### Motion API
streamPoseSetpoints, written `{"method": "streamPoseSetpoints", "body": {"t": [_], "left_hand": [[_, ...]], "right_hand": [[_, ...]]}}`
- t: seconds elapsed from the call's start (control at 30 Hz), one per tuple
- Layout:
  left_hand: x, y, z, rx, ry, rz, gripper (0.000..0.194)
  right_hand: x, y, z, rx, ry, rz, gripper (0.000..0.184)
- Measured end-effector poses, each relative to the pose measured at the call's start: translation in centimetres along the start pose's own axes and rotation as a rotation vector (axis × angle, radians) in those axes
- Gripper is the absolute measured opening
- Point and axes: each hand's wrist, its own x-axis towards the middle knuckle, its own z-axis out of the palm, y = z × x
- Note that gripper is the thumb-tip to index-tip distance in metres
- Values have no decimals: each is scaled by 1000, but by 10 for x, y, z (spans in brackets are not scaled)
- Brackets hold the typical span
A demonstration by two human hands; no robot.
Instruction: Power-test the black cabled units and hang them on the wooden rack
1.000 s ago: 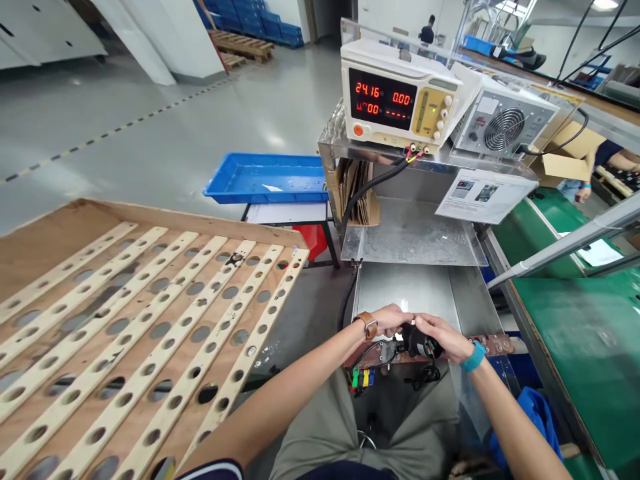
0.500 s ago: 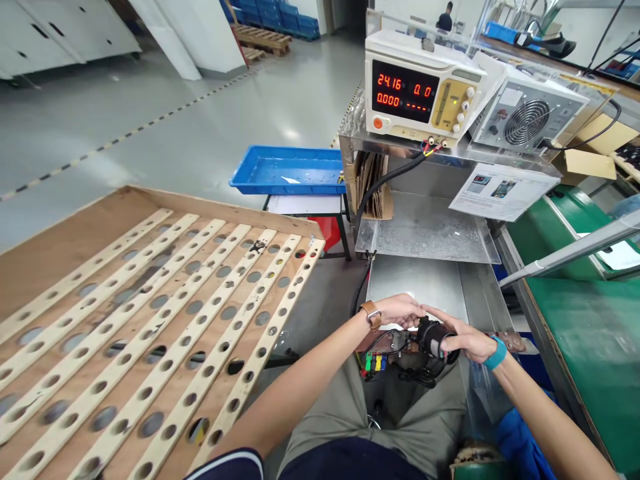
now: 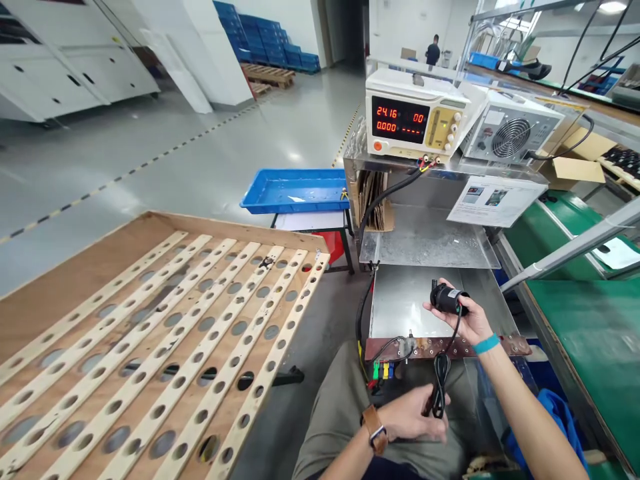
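Observation:
A small black pump point(image 3: 450, 300), cylindrical with a ribbed stub at one end, is held in my right hand point(image 3: 473, 321) above the metal worktop. Its fingers wrap the body from below and the side. A black cable runs down from the pump into a bundled coil point(image 3: 440, 383). My left hand point(image 3: 413, 415), low over my lap, has its thumb and fingers around the lower part of this coil; the fingertips are slightly blurred. Just beyond it, coloured clips point(image 3: 383, 371) hang below the drilled brown strip point(image 3: 465, 347) along the worktop's front edge.
The metal worktop point(image 3: 400, 300) lies beneath a shelf carrying a power supply point(image 3: 417, 117) with lit red digits. A wooden rack with drilled slats point(image 3: 200, 347) stands to my left. Behind it is a blue tray point(image 3: 300, 190). A green bench point(image 3: 590, 333) flanks the right side.
Both hands were together at the pump near the front strip. My right hand has raised it over the worktop; my left hand has dropped to the coiled cable. The view has tilted up.

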Motion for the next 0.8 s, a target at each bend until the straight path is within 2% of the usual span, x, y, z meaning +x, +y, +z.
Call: {"method": "streamPoseSetpoints", "body": {"t": [0.1,0.17,0.3,0.4,0.53,0.7,0.8], "left_hand": [[-11,-2,3,-113,13,-55,50],[-20,7,-2,-212,41,-28,46],[-34,49,-21,-380,102,134,41],[-34,85,-36,-427,160,233,39],[-24,111,-51,-379,214,290,35],[-14,118,-63,-411,344,400,31],[-9,124,-67,-366,392,412,32]], "right_hand": [[20,2,-23,-23,32,1,62],[34,2,-41,-40,59,22,58],[65,3,-81,-70,119,110,56],[85,9,-103,-85,138,176,56],[99,18,-114,-56,68,214,60],[99,21,-114,-11,-30,219,63],[100,21,-115,-55,2,206,65]]}}
